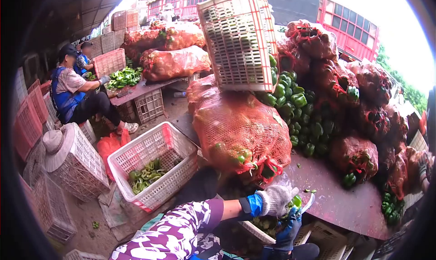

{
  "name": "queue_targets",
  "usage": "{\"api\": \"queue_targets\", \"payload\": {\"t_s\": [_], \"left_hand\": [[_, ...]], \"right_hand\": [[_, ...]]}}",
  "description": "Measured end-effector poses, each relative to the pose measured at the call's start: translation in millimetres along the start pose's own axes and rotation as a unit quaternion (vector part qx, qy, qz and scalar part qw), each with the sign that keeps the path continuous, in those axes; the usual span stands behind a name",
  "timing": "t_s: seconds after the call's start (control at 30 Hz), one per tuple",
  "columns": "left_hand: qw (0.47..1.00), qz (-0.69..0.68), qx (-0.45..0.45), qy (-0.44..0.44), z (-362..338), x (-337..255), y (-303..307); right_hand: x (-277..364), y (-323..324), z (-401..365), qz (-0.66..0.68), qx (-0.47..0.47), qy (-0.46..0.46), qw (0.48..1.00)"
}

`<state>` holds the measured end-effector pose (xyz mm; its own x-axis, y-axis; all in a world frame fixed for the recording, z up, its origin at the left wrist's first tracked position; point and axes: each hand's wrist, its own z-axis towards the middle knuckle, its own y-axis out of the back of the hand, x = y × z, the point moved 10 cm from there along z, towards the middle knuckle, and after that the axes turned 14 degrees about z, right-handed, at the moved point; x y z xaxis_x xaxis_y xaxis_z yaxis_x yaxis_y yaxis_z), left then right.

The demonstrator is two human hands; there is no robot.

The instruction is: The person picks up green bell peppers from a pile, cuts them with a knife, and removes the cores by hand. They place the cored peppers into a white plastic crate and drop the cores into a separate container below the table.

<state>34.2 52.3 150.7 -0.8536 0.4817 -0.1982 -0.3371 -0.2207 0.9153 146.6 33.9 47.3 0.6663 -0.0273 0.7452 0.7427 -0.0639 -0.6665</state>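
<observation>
The left hand (274,200), in a white glove, is curled shut over a green pepper (297,201). The right hand (289,228), in a blue glove, reaches up under it, and I cannot tell whether it grips. The pepper is mostly covered, so its long axis cannot be told. Directly beneath the grip sits a crate (254,232) of peppers. Right of the grip, the dark tabletop (345,201) lies bare. Just above and left, a red net sack (236,123) crowds close. Beyond it a tipped crate (236,42) leans over a heap of peppers (299,119).
</observation>
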Motion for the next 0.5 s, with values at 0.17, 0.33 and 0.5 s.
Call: {"api": "queue_targets", "payload": {"t_s": [0.17, 0.33, 0.5], "left_hand": [[1.0, -0.001, -0.004, 0.001, -7.2, 4.2, 7.5], [0.999, 0.015, 0.024, 0.023, -19.1, 15.1, 2.8], [0.998, 0.038, -0.044, 0.019, -23.1, 21.1, 20.1]], "right_hand": [[6.9, -16.2, -12.4, -0.075, 0.06, -0.018, 0.995], [-1.8, -16.2, -14.3, -0.068, 0.058, -0.014, 0.996], [-11.9, -27.8, -18.8, -0.008, 0.053, -0.081, 0.995]]}}
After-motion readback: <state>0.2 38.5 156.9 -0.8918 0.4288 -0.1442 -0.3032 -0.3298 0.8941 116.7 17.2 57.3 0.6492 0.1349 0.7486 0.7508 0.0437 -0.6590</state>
